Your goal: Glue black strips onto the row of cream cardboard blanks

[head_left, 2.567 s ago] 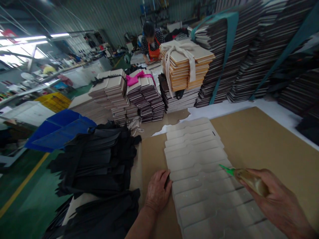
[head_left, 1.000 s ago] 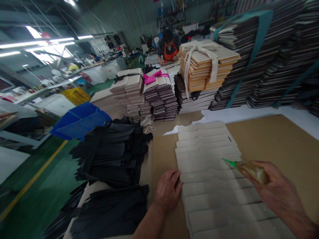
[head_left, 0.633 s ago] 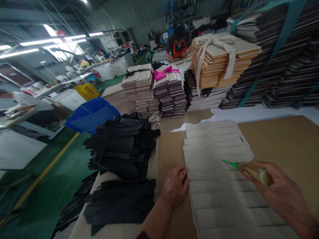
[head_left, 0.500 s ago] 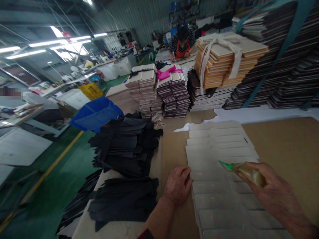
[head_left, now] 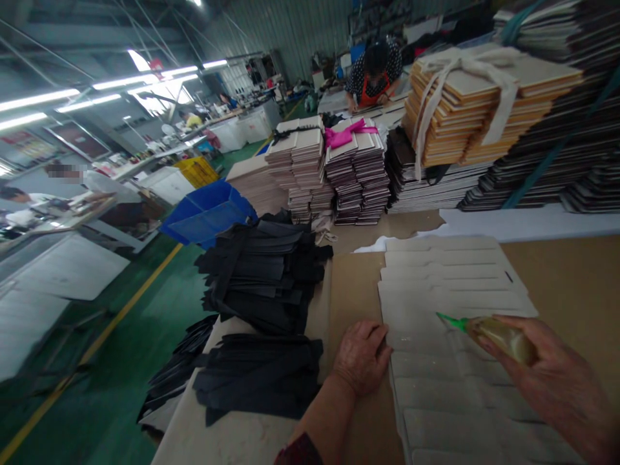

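While the right hand (head_left: 562,378) holds one bottle (head_left: 506,339) (yellowish), the left (head_left: 362,358) touches panels (head_left: 431,384).

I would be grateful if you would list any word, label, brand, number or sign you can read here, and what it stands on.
No word, brand or number is readable.
Poster on the far left wall: seems printed, too blurred to read.
Red shape near the ceiling lights: too blurred to tell if it is a sign.
Pale pieces: one short dark stroke, no legible character.
Bottle in the right hand: no label visible.
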Demonstrator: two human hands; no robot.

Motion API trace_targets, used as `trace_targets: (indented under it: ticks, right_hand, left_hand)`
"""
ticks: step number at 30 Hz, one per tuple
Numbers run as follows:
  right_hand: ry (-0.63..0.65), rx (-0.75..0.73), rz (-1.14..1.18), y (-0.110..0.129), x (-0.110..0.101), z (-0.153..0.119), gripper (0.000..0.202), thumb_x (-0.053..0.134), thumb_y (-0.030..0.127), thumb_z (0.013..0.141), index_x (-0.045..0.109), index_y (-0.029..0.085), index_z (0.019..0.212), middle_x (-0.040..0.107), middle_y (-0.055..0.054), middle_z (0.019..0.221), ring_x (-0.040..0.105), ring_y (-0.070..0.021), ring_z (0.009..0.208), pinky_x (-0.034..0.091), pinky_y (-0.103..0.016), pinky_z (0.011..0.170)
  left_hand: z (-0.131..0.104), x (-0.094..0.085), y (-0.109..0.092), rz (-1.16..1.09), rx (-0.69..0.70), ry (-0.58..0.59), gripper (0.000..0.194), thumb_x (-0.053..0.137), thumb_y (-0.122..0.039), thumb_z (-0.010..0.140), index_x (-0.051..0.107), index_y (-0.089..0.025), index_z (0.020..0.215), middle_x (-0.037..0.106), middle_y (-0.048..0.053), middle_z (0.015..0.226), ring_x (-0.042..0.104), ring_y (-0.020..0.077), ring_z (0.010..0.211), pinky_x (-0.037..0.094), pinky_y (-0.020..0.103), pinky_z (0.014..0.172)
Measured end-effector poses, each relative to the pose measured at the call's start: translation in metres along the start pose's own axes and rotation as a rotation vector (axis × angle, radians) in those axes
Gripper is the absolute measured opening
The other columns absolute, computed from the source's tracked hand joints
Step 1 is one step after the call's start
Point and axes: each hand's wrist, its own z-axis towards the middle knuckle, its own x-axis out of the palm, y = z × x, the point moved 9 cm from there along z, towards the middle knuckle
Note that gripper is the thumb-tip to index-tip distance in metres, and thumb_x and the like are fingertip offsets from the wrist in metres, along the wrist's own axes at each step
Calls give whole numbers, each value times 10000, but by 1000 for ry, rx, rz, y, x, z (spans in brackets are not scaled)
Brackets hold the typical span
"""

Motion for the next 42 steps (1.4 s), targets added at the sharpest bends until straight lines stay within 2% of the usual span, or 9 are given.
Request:
trace_targets:
  ticks: [4,9,15,21,25,31,36,39,42]
  right_hand:
    - [42,-35,63,2,11,-2,592,719,844,872,821,370,1213,863,-35,1195,820,-371,1055,665,-507,975]
    - [89,108,60,-13,17,4,687,786,909,714,837,367,1135,865,-54,1194,816,-413,1086,666,-532,925]
    - [120,-129,123,38,35,-8,501,689,773,960,792,360,1223,855,-28,1205,821,-345,1077,641,-474,941]
    - [108,-166,101,52,46,-5,507,695,779,969,781,345,1216,848,-39,1174,824,-345,1003,630,-489,901]
    - [160,-255,127,73,60,-7,421,660,677,1018,763,338,1245,836,-32,1186,828,-325,1064,627,-465,899]
    - [139,-245,129,75,53,-3,446,681,701,991,765,320,1206,842,-63,1173,827,-353,1028,654,-500,893]
    - [177,-271,167,90,62,-5,433,654,676,990,772,317,1202,837,-71,1160,819,-336,1057,662,-461,905]
    - [179,-246,157,83,55,-4,439,674,681,980,783,315,1197,851,-67,1179,827,-345,1057,667,-474,920]
    - [153,-133,119,42,31,2,480,743,747,889,823,354,1151,870,-48,1179,834,-375,1028,671,-509,922]
  left_hand:
    - [1,0,-1,-6,-5,9,422,768,-356,1114,748,-229,1517,780,119,1416,738,319,1315,629,530,1224]
    - [1,3,1,-9,-8,22,443,778,-382,1110,745,-224,1523,775,128,1428,735,336,1318,631,548,1214]
    - [1,4,0,-2,-17,44,472,786,-417,1111,737,-237,1544,775,126,1434,738,343,1314,639,554,1198]
    - [1,6,0,1,-21,68,498,772,-464,1125,728,-234,1565,772,129,1450,730,344,1340,626,557,1229]
    - [2,5,-1,0,-23,75,495,763,-466,1130,728,-238,1568,774,130,1442,729,350,1337,629,567,1217]
    - [3,4,-3,-7,-20,80,496,757,-464,1133,729,-228,1569,771,133,1459,727,349,1342,617,558,1233]
    - [3,2,-4,-3,-21,87,452,751,-439,1136,756,-212,1527,773,135,1447,724,345,1354,608,542,1249]
    - [3,2,-2,3,-29,86,481,761,-436,1129,747,-205,1551,772,147,1450,727,357,1343,624,564,1224]
    - [2,3,-1,-4,-24,73,493,776,-425,1119,741,-215,1563,773,141,1451,730,348,1332,624,557,1222]
